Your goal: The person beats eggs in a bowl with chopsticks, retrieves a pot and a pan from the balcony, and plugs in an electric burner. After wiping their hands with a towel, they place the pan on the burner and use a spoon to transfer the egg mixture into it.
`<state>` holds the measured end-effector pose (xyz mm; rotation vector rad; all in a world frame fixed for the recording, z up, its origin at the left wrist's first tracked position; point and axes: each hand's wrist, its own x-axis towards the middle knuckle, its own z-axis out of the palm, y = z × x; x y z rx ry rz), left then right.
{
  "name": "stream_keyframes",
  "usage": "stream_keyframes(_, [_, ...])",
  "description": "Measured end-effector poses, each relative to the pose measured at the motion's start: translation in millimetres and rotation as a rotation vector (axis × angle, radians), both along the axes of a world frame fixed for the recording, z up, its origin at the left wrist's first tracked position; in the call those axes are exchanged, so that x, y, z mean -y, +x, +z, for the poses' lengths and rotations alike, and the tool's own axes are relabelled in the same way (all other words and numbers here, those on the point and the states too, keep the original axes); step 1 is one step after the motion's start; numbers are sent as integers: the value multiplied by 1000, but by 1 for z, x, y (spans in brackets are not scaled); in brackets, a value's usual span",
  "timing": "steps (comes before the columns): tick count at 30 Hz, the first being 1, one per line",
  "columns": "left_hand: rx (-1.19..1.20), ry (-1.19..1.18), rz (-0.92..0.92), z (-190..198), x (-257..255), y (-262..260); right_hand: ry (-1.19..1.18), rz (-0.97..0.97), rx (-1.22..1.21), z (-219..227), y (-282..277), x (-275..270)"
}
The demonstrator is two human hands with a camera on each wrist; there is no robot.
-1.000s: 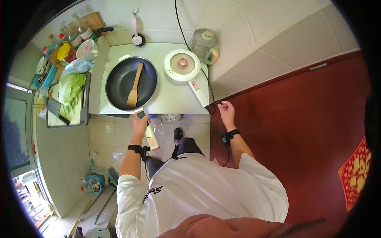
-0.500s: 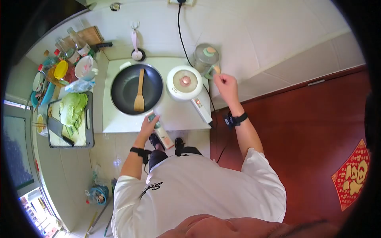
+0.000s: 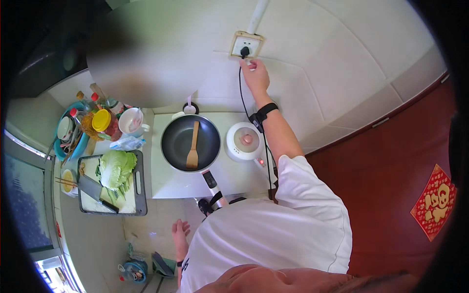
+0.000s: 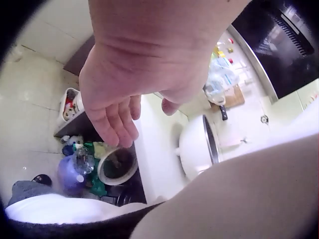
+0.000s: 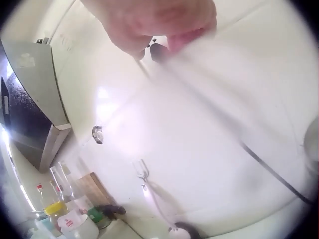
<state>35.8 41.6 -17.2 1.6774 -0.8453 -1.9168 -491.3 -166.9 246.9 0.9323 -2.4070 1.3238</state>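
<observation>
My right hand (image 3: 255, 77) is raised to the wall socket (image 3: 247, 43), its fingertips just below the black plug (image 3: 245, 52). In the right wrist view, the plug (image 5: 158, 53) shows between thumb and bent fingers. A black cord (image 3: 240, 83) runs down past the hand. Low beside the body hangs my left hand (image 3: 181, 233), fingers loosely bent and nothing in them. On the counter sits a dark frying pan (image 3: 173, 146) with a wooden spatula (image 3: 193, 155) in it; its handle (image 3: 211, 180) points toward the body. A white electric pot (image 3: 239, 151) with a lid stands beside it.
To the left, a cutting board (image 3: 141, 195) bears leafy cabbage (image 3: 116, 168) and a cleaver (image 3: 92, 188). Bottles, a yellow-lidded jar (image 3: 101, 120) and a white bowl (image 3: 131, 122) crowd the back left corner. A red floor lies to the right.
My right hand has risen from beside the counter's right edge up to the wall socket. My left hand has let go of the pan's handle and dropped to the left of the body.
</observation>
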Motion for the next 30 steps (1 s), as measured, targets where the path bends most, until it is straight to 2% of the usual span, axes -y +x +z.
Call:
stream_keyframes(2, [16,84,196,-6,-15,11,-1,-49,24,5,-3,12])
stream_keyframes(5, [-10,118,269,-20,-29,25,0,-81,-38,5,-13,28])
stream_keyframes(7, [-21,126,275,-35,-33,35,117,-111,-18,14,-14,35])
stream_keyframes(10, [-30,126,306,-43,-36,44,98,-114,-21,16,-20,41])
stream_keyframes(14, [37,112,344,-25,-32,47,135,-136,-16,21,-21,43])
stream_keyframes(20, [69,71,340,-28,-21,59,90,-171,-50,16,-18,38])
stream_keyframes(22, [76,56,308,-19,-15,56,-71,-117,-121,8,-17,21])
stream_keyframes(23, [71,28,279,-13,-7,51,-49,-133,-117,9,-19,6])
stream_keyframes(25, [75,-23,204,2,8,38,-281,131,-92,15,-23,-31])
stream_keyframes(26, [82,-84,149,16,15,29,-247,103,-83,23,-15,-53])
stream_keyframes(28, [72,-227,38,37,35,6,-760,403,267,47,9,-100])
stream_keyframes(30, [31,-376,-70,52,57,-19,-842,492,611,53,13,-168])
